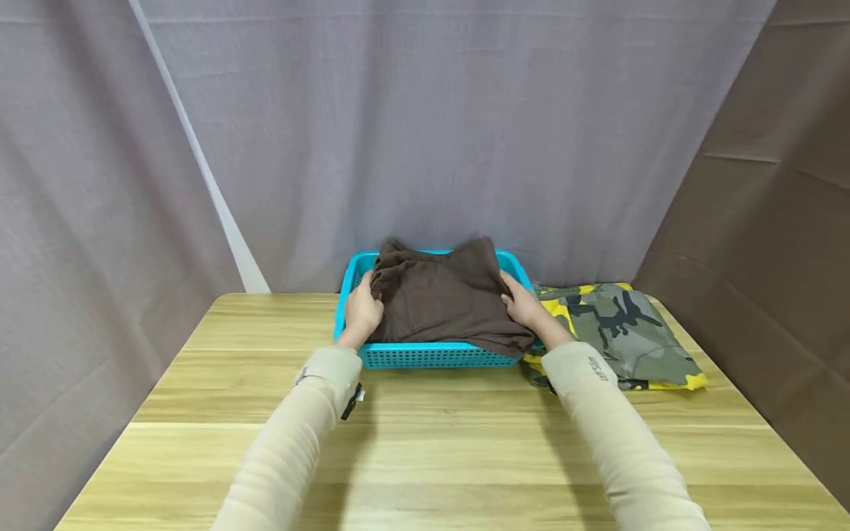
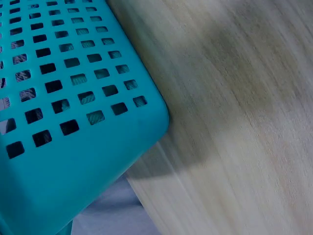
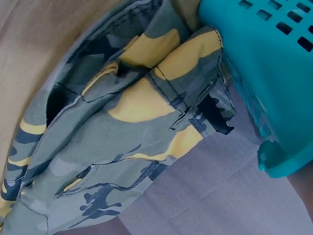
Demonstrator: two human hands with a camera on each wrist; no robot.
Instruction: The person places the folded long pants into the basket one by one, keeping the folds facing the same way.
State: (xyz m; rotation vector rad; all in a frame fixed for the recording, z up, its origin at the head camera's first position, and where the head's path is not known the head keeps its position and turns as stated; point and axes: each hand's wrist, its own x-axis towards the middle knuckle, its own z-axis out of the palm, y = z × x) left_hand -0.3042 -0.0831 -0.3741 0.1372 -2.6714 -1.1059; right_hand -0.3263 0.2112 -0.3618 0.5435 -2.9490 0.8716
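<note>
A dark brown garment (image 1: 438, 291) with a stitched patch pocket lies bunched in a turquoise perforated basket (image 1: 425, 356). Its lower right part hangs over the front rim. My left hand (image 1: 363, 308) grips the garment's left side, thumb on top, just inside the basket's left wall. On the opposite side my right hand (image 1: 527, 302) pinches the right edge, its fingers partly hidden under the cloth. Neither hand shows in the wrist views; the left one has the basket wall (image 2: 93, 161) close up, the right one the basket's corner (image 3: 274, 73).
Right of the basket, partly under my right forearm, lies a folded camouflage garment (image 1: 624, 332) in grey and yellow. A small black item (image 1: 352, 404) shows beside my left cuff. Grey curtain (image 1: 451, 133) backs the wooden table (image 1: 451, 442), with brown cloth (image 1: 783, 243) at the right.
</note>
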